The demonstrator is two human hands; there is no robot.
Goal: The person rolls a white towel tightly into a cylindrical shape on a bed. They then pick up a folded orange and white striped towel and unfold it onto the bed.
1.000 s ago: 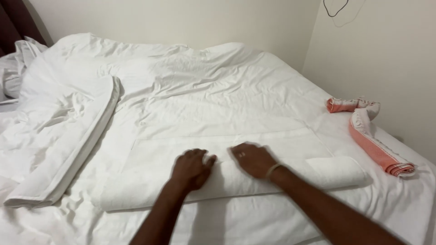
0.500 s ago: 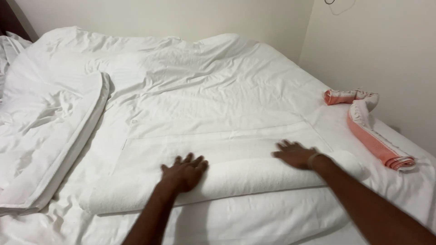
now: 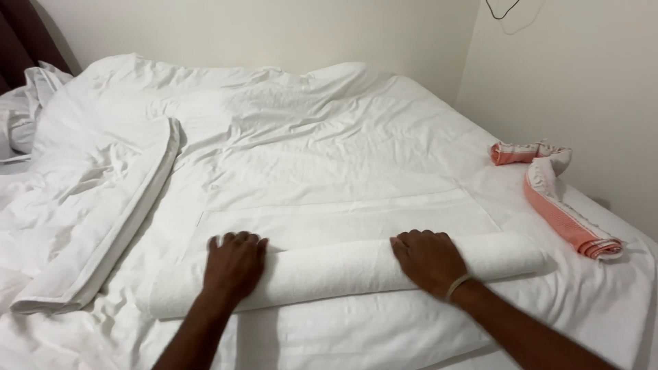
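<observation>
White bed [image 3: 329, 157] — rolled white towel [image 3: 343, 268] under flat, open left hand [image 3: 234, 264] and right hand [image 3: 428, 259].

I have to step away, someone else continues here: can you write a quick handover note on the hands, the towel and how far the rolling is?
Left hand: flat, palm down on the white towel roll, left part.
Right hand: flat on the same roll, right part.
The roll lies across the near side of the bed; a flat, unrolled stretch of towel lies beyond it.
Orange-and-white cloth lies twisted at the bed's right edge, folded white bedding at the left.
Done: the near part is rolled. Left: the flat stretch.
</observation>
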